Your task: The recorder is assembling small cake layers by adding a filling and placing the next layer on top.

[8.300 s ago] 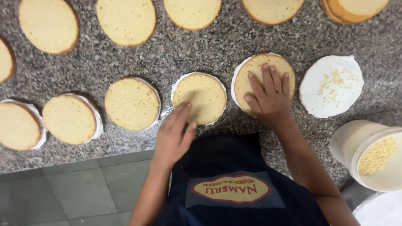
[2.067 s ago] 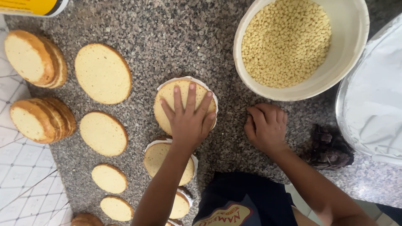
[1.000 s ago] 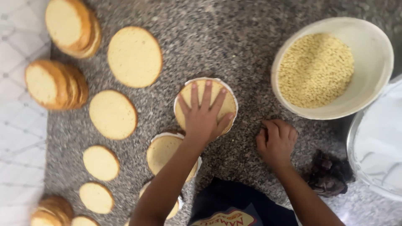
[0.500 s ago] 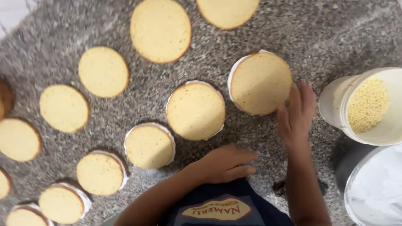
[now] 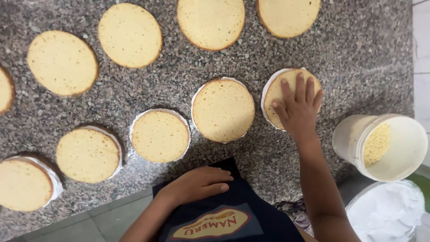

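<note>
Sponge round (image 5: 286,92), pale gold and porous, lies flat under my right hand (image 5: 299,107) on a white layer that peeps out along its left rim. My palm presses down on it with the fingers spread wide and flat, gripping nothing. It sits at the right end of the near row on the speckled grey granite counter (image 5: 367,58).

My left hand (image 5: 199,183) rests loosely curled at the counter's near edge, against my dark apron (image 5: 233,219), holding nothing.

Counting along the near row, I make five rounds with white edging: mine, then a big one (image 5: 223,110) just beside it, then three more (image 5: 160,135), (image 5: 88,154) and (image 5: 24,184) stepping away to the left. Behind them lie five bare discs, well apart: (image 5: 289,15), (image 5: 210,21), (image 5: 130,35), (image 5: 62,62) and a sliver (image 5: 5,89) cut off at the left edge. All are thin, flat and circular, with browned rims and a fine crumb.

To my right stands one white plastic tub (image 5: 385,145) with small yellowish pellets inside. Below it shows one round container of white cream (image 5: 385,215).
</note>
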